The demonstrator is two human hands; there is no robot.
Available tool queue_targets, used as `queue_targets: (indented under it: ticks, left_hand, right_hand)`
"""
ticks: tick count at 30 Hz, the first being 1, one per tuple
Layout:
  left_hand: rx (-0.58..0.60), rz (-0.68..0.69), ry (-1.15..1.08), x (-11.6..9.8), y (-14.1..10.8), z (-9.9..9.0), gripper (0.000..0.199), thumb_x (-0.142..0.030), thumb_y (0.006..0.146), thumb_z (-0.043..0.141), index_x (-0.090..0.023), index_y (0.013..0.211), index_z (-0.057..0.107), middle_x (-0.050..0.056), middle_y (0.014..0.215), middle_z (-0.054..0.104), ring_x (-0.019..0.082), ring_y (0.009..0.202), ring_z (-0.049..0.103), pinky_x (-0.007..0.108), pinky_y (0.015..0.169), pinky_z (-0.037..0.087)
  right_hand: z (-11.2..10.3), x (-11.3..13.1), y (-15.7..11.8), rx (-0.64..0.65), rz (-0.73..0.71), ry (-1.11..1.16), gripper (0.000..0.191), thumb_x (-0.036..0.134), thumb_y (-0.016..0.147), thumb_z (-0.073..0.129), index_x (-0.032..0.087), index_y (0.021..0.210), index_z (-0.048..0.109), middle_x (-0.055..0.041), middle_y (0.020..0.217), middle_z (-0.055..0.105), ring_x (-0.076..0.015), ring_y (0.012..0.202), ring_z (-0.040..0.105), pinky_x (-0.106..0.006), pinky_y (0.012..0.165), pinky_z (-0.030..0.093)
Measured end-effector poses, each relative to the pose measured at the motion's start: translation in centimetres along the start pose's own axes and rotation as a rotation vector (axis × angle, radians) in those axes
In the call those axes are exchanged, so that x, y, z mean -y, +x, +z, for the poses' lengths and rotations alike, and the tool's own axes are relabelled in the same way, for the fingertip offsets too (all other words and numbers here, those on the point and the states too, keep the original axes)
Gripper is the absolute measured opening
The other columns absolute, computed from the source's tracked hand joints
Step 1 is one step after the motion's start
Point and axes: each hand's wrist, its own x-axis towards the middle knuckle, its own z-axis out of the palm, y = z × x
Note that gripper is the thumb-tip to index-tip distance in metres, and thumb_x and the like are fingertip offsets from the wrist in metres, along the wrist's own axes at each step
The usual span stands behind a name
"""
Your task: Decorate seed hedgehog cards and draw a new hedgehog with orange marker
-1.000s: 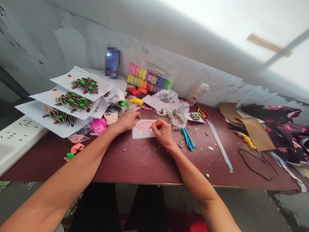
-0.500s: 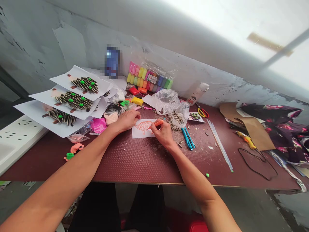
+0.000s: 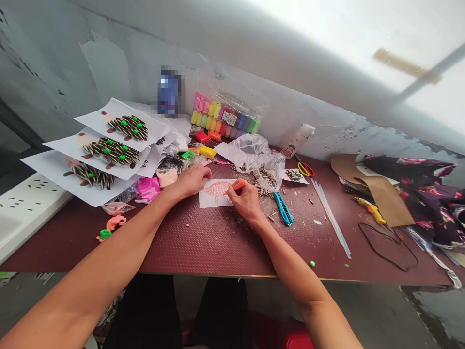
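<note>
In my right hand (image 3: 246, 199) is an orange marker (image 3: 238, 185), pinched between the fingers, its tip down at the drawing. Beneath it lies a small white sheet of paper (image 3: 207, 200) bearing an orange outline of a rounded animal filled with short strokes. Part of the drawing's right side is covered by my right hand. My left hand (image 3: 194, 178) rests flat at the sheet's upper left corner, fingers extended to the right. Peach clay (image 3: 167, 178) sits in plastic beside my left hand. Striped sunflower seeds (image 3: 265, 180) are piled behind my right hand.
Stacked papers with seed hedgehogs (image 3: 109, 150) stand at the left, above a white power strip (image 3: 32, 208). A blue utility knife (image 3: 283, 208), scissors (image 3: 305, 169), clear sticks (image 3: 332, 220) and a yellow glue gun (image 3: 374, 211) lie rightward. Coloured clay packs (image 3: 225, 118) lean on the wall.
My right hand and the marker have shifted very slightly over the drawing. A tiny green bit by the clear sticks' near end now lies apart from them on the table. My left hand stays put.
</note>
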Motion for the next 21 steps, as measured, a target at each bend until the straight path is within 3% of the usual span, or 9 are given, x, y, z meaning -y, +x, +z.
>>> queue_targets:
  ticks: [21]
  left_hand:
    - [0.012, 0.019, 0.004, 0.11, 0.07, -0.09, 0.031, -0.018, 0.088, 0.048, -0.020, 0.103, 0.075, 0.010, 0.108, 0.073, 0.027, 0.102, 0.067, 0.036, 0.085, 0.050]
  right_hand:
    - [-0.19, 0.00, 0.04, 0.032, 0.007, 0.082, 0.020, 0.030, 0.079, 0.053, 0.021, 0.061, 0.054, 0.0030, 0.056, 0.053, -0.0111, 0.052, 0.045, -0.025, 0.056, 0.036]
